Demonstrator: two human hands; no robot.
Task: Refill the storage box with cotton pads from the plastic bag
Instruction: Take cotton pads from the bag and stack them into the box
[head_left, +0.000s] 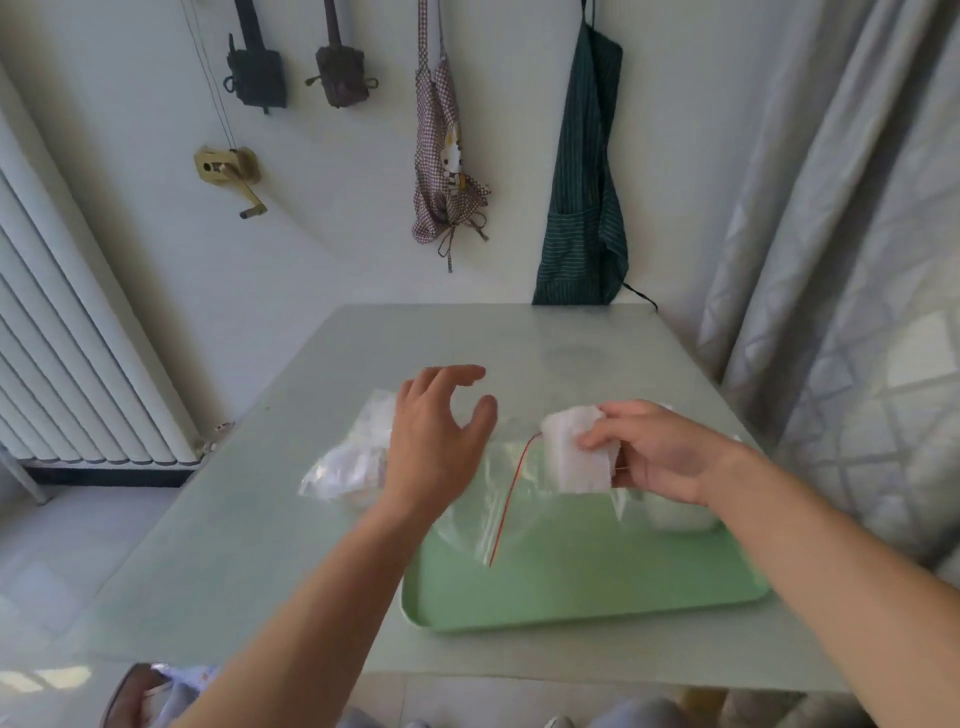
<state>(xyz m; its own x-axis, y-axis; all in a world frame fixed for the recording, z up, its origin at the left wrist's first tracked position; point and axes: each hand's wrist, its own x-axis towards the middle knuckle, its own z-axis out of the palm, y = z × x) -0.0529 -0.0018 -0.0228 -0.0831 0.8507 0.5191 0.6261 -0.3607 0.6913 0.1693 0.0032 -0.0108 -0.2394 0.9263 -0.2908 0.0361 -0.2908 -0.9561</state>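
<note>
- Fingers of my right hand (660, 457) pinch stacked cotton pads (579, 452) by the sides; light, soft, squashable;
- left hand (441, 431) spread, empty, over the limp, slippery plastic bag (485, 496);
- storage box (680, 514) probably the white shape under my wrist.

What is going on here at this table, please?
A person is taking cotton pads out of a plastic bag. The right hand pinches a stack of pads beside the bag's red-edged mouth. The left hand hovers open over the bag, which lies partly on the table, partly on the green tray, with more pads inside. A white container, probably the storage box, sits on the tray beneath the right hand.
</note>
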